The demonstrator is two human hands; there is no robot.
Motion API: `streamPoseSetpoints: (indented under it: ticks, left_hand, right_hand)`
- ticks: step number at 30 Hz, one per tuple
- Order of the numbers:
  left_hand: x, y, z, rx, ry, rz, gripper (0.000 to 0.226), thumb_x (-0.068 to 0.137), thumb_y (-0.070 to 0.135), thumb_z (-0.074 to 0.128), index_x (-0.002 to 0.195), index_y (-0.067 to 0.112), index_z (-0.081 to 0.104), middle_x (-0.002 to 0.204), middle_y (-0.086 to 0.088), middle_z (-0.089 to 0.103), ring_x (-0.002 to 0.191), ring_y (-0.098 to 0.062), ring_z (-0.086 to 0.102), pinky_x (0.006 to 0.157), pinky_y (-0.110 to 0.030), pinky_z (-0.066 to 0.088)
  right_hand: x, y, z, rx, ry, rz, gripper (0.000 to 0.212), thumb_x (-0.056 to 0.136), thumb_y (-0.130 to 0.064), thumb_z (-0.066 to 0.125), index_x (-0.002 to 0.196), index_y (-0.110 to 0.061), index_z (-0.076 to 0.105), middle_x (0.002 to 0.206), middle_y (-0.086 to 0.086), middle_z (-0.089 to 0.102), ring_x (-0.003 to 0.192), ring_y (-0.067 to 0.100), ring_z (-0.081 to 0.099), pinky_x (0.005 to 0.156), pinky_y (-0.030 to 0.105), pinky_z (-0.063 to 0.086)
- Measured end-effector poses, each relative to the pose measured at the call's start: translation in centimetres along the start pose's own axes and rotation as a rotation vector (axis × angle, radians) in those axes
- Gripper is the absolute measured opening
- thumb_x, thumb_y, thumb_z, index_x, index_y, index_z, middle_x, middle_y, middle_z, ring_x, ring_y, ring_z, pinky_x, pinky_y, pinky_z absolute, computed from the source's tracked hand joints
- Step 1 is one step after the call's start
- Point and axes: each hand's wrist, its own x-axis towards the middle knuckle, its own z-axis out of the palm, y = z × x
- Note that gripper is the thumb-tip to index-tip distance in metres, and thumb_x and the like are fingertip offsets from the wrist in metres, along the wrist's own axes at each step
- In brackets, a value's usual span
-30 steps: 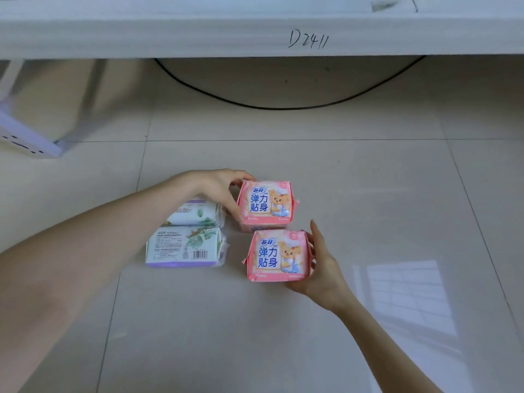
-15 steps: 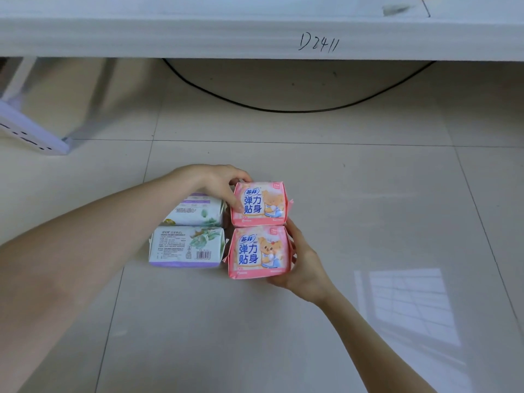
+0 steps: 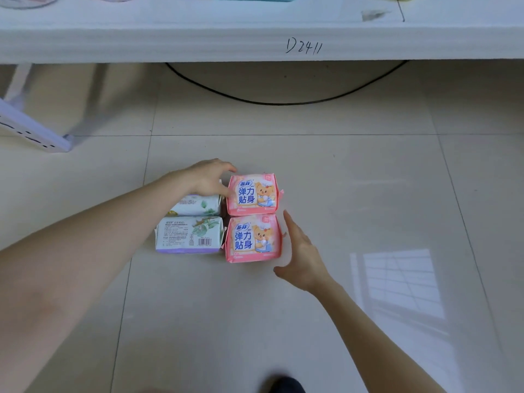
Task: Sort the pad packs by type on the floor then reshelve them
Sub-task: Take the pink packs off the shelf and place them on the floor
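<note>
Tiled floor [image 3: 368, 180] fills most of your view, with a window glare patch [image 3: 397, 282] at right. The white shelf [image 3: 170, 38] runs across the top, "D2411" handwritten on its front edge. What stands on it is cropped by the frame, so I can't identify it.

Your left hand [image 3: 208, 177] comes in from the lower left with the fingers curled down. It sits over the far white-green pack [image 3: 198, 205], right at the left edge of the far pink pack [image 3: 252, 194]. The fingertips are hidden, so I can't tell if it grips either pack or just rests there.

Your right hand [image 3: 302, 252] is spread flat with straight fingers and holds nothing. It is just beside the right edge of the near pink pack [image 3: 252, 239]; contact is unclear.

All four packs lie on the floor in a tight two-by-two block. The two pink packs are in the right column, touching front to back. The near white-green pack [image 3: 188, 235] and the far one are in the left column. The far white-green pack is half covered by your left hand and wrist, and its print is unreadable.

A white rack foot [image 3: 31, 131] is cut off at the left edge. A black cable [image 3: 283, 102] loops under the shelf, with both ends hidden behind it. A dark shape [image 3: 286, 385] at the bottom edge is cropped and unidentifiable.
</note>
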Motion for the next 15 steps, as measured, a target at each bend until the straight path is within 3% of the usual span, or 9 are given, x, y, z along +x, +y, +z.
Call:
streamPoseSetpoints:
  ticks: [3,7,15]
  left_hand:
    - [-3.0,-0.5,0.6,0.171,0.145,0.008,0.072,0.090,0.040,0.064,0.150,0.017,0.032,0.157,-0.009,0.027,0.143,-0.027,0.028,0.115,-0.039,0.025]
    - [-8.3,-0.5,1.3,0.331,0.185,-0.052,0.068,0.094,0.042,0.054,0.152,0.021,0.026,0.162,-0.006,0.013,0.149,-0.024,0.013,0.119,-0.044,0.015]
    - [-20.8,4.1,-1.1,0.451,0.140,-0.052,0.064,0.096,0.047,0.046,0.152,0.024,0.024,0.163,-0.004,0.009,0.150,-0.022,0.007,0.117,-0.046,0.010]
  right_hand:
    - [-2.2,-1.6,-1.0,-0.224,-0.018,-0.001,0.110,0.077,-0.023,0.071,0.153,-0.029,-0.009,0.162,-0.003,0.008,0.147,0.017,0.015,0.117,0.042,0.023]
    - [-5.1,-4.7,-2.6,-0.426,-0.057,0.030,0.100,0.088,-0.031,0.060,0.151,-0.031,-0.017,0.163,0.000,-0.004,0.149,0.020,0.003,0.119,0.048,0.008]
    - [-11.9,-12.7,-7.9,-0.609,-0.072,0.036,0.092,0.092,-0.031,0.054,0.151,-0.027,-0.017,0.163,0.005,-0.004,0.150,0.024,-0.001,0.117,0.053,0.001]
